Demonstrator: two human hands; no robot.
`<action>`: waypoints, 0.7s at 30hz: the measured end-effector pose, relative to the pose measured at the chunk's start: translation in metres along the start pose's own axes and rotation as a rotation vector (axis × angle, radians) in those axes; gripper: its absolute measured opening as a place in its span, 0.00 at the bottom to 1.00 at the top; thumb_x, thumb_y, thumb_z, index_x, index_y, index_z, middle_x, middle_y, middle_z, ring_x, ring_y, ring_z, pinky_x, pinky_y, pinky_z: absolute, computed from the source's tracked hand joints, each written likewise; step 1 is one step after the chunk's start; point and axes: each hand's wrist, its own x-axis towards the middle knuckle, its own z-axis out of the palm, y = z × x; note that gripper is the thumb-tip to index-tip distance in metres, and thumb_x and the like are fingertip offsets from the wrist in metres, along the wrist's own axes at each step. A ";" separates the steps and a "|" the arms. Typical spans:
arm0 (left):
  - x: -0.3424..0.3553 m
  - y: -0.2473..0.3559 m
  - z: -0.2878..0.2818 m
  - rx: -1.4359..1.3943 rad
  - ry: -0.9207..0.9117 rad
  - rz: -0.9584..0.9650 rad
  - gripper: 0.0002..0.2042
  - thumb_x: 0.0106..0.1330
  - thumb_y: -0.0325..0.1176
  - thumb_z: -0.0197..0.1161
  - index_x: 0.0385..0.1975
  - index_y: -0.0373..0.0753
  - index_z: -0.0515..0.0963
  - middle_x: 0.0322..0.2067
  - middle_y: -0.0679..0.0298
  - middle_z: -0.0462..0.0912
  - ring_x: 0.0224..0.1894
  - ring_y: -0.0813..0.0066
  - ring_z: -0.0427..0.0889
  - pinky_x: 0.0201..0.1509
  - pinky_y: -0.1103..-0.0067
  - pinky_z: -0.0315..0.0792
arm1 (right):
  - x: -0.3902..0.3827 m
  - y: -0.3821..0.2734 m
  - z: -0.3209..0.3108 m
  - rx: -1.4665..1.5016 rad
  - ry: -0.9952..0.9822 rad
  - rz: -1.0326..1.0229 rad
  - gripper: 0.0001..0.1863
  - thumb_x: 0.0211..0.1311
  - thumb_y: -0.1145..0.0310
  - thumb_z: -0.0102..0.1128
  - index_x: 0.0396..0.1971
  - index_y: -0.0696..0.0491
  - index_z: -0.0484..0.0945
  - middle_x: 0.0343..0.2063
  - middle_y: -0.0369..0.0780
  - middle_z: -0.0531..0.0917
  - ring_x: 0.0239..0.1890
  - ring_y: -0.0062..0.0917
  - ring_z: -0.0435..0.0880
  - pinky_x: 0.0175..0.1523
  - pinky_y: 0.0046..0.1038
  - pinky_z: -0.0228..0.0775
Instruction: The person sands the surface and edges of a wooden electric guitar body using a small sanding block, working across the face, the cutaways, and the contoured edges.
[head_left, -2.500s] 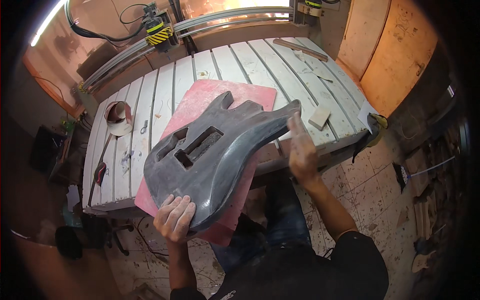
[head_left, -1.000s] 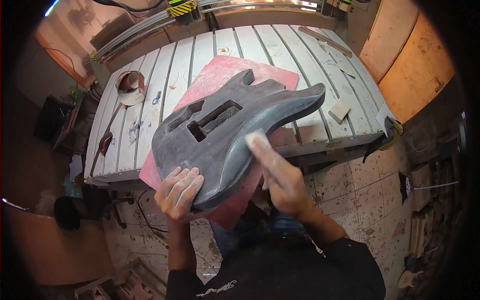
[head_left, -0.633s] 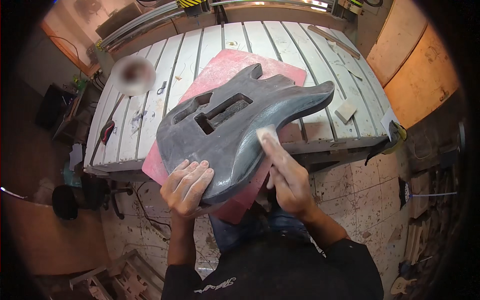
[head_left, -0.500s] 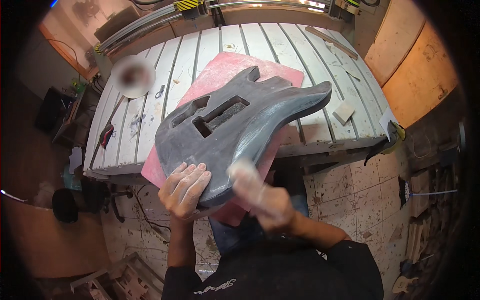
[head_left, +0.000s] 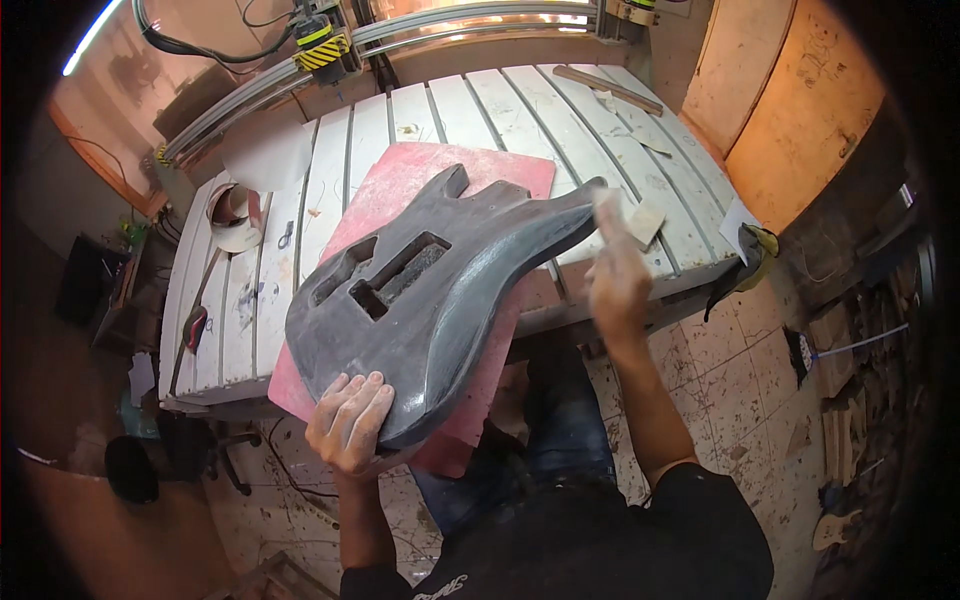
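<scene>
A dark grey electric guitar body (head_left: 420, 345) with two cut-out cavities lies tilted on a pink board (head_left: 380, 190). Its right edge has a bluish, glossier band along the curve. My left hand (head_left: 350, 420) grips the rounded near end, fingers together on the top face, thumb hidden. At the far-right horn's tip is my right hand (head_left: 618, 275), its fingers pointing away from me and smeared by motion. Whether it holds anything cannot be made out. A pale rectangular block (head_left: 646, 222) lies on the table just beyond it.
The white slatted table (head_left: 400, 110) carries a paper roll (head_left: 235, 220) at left, a red-and-black tool (head_left: 195, 328) and a wooden strip (head_left: 610, 88) at the back. A rail machine (head_left: 325, 50) spans behind. Dark cloth (head_left: 755, 262) hangs at the right corner.
My right hand has moved from the near right edge of the guitar body up to its far-right horn. My left hand keeps its grip. The whole view has shifted.
</scene>
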 end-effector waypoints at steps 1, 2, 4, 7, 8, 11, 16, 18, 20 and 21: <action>-0.002 0.001 0.001 -0.003 0.001 -0.003 0.24 0.52 0.46 0.82 0.44 0.38 0.85 0.42 0.54 0.93 0.44 0.56 0.92 0.58 0.59 0.85 | -0.004 -0.006 0.000 0.029 0.022 0.028 0.31 0.69 0.87 0.42 0.71 0.60 0.76 0.70 0.54 0.78 0.68 0.42 0.82 0.70 0.40 0.74; -0.004 0.002 0.001 -0.005 -0.006 -0.006 0.24 0.52 0.46 0.82 0.44 0.38 0.85 0.42 0.54 0.93 0.44 0.56 0.92 0.58 0.59 0.85 | -0.013 -0.020 0.002 0.060 -0.111 -0.153 0.31 0.67 0.87 0.44 0.70 0.59 0.77 0.69 0.55 0.78 0.71 0.44 0.79 0.72 0.39 0.72; -0.004 0.003 0.004 -0.021 -0.003 -0.008 0.24 0.53 0.46 0.81 0.44 0.38 0.85 0.43 0.55 0.93 0.45 0.56 0.92 0.59 0.58 0.84 | -0.022 -0.016 0.004 0.007 -0.261 -0.328 0.32 0.65 0.87 0.46 0.69 0.60 0.77 0.70 0.54 0.78 0.74 0.45 0.76 0.73 0.38 0.72; 0.000 0.015 0.009 -0.030 -0.052 -0.060 0.24 0.52 0.45 0.81 0.45 0.39 0.86 0.44 0.57 0.92 0.46 0.55 0.91 0.60 0.58 0.83 | -0.014 0.009 -0.006 0.002 -0.097 -0.109 0.32 0.64 0.86 0.47 0.69 0.60 0.77 0.69 0.52 0.79 0.73 0.42 0.78 0.73 0.36 0.73; 0.002 0.020 0.011 -0.031 -0.096 -0.104 0.24 0.51 0.45 0.81 0.46 0.40 0.87 0.44 0.59 0.92 0.47 0.55 0.91 0.61 0.57 0.82 | -0.024 -0.004 -0.007 0.160 -0.109 0.043 0.32 0.64 0.86 0.46 0.69 0.62 0.77 0.69 0.52 0.79 0.73 0.41 0.77 0.75 0.35 0.69; 0.002 0.032 0.037 -0.040 -0.105 -0.133 0.25 0.49 0.44 0.81 0.48 0.42 0.88 0.46 0.61 0.90 0.49 0.56 0.89 0.62 0.57 0.80 | -0.047 -0.044 -0.013 0.439 -0.322 0.098 0.31 0.64 0.87 0.44 0.68 0.65 0.76 0.69 0.53 0.79 0.74 0.39 0.76 0.79 0.34 0.61; 0.006 0.037 0.085 -0.021 -0.084 -0.213 0.28 0.48 0.43 0.82 0.53 0.46 0.87 0.50 0.64 0.88 0.55 0.60 0.86 0.64 0.57 0.76 | -0.083 -0.056 0.008 0.409 -0.376 0.185 0.32 0.61 0.88 0.45 0.67 0.67 0.76 0.71 0.57 0.75 0.77 0.42 0.71 0.81 0.35 0.58; 0.013 0.037 0.097 -0.031 -0.074 -0.225 0.28 0.49 0.44 0.83 0.53 0.46 0.87 0.51 0.64 0.88 0.56 0.60 0.86 0.65 0.58 0.76 | -0.099 -0.063 0.016 0.267 -0.368 -0.050 0.33 0.60 0.88 0.47 0.68 0.63 0.76 0.70 0.60 0.74 0.76 0.47 0.71 0.80 0.39 0.63; 0.012 0.032 0.107 -0.028 -0.075 -0.239 0.29 0.49 0.45 0.83 0.54 0.45 0.87 0.51 0.64 0.88 0.56 0.61 0.86 0.65 0.58 0.76 | -0.120 -0.069 0.019 0.276 -0.448 -0.130 0.33 0.60 0.88 0.50 0.68 0.61 0.78 0.68 0.60 0.76 0.74 0.50 0.74 0.78 0.41 0.66; 0.008 0.028 0.112 -0.009 -0.067 -0.224 0.30 0.50 0.47 0.82 0.55 0.45 0.86 0.52 0.65 0.88 0.57 0.62 0.86 0.65 0.59 0.75 | -0.120 -0.064 0.020 0.275 -0.448 -0.131 0.33 0.60 0.88 0.50 0.68 0.61 0.78 0.68 0.60 0.76 0.74 0.50 0.74 0.78 0.41 0.66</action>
